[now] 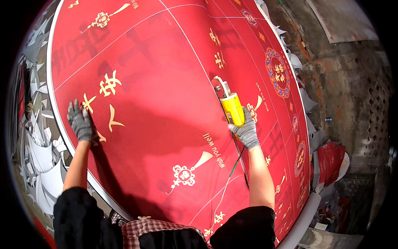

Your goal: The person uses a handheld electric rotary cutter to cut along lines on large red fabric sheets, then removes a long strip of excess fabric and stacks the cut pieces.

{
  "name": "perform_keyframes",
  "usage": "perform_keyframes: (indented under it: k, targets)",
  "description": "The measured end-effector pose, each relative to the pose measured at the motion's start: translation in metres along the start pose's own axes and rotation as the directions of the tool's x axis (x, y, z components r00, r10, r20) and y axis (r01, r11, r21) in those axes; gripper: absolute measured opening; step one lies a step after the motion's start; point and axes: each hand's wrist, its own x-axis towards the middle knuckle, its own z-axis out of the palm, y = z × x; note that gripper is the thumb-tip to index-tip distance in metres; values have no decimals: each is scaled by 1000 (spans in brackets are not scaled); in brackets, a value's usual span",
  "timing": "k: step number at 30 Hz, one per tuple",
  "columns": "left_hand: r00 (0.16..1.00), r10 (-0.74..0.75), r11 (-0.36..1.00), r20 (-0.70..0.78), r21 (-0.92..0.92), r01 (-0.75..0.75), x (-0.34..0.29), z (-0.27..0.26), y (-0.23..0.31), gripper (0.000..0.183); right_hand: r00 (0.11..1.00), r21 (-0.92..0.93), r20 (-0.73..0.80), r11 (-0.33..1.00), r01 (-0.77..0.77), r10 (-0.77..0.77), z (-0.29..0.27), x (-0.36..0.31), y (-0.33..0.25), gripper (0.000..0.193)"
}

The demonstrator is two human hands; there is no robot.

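Your right grip, in a grey knitted glove (246, 130), is wrapped around the rear of the yellow cylindrical handheld cutter with a pale metal head (233, 110), which sits near the middle of the wide red sheet printed with gold characters (151, 103). Your left grip, in a matching grey glove (81, 123), lies spread on the sheet near its left edge, pinching nothing. To work this well, line the head up with the thin white printed line (186, 35) running ahead of it, and guide the tool with steady, even pressure rather than a twist of the wrist. Press your left palm down firmly so the sheet lies taut, well away from the head. Mind the thin trailing cord (222, 195): it crosses the sheet behind your right wrist and could snag.
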Motion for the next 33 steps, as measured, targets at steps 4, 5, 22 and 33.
perform_keyframes:
  k: [4, 5, 22, 33]
  targets:
    - [993, -95, 993, 64, 72, 91, 11, 32, -6, 48, 999, -96, 23, 995, 29, -27, 4, 19, -12, 76]
    - [993, -103, 994, 65, 52, 99, 10, 33, -5, 48, 1000, -86, 15, 996, 15, -13, 6, 22, -14, 76]
    - [986, -121, 985, 110, 138, 105, 16, 25, 12, 50, 999, -11, -42, 1000, 16, -17, 53, 75, -72, 74]
    - [970, -164, 978, 179, 154, 138, 24, 12, 21, 50, 999, -65, -17, 997, 36, -37, 68, 117, -91, 77]
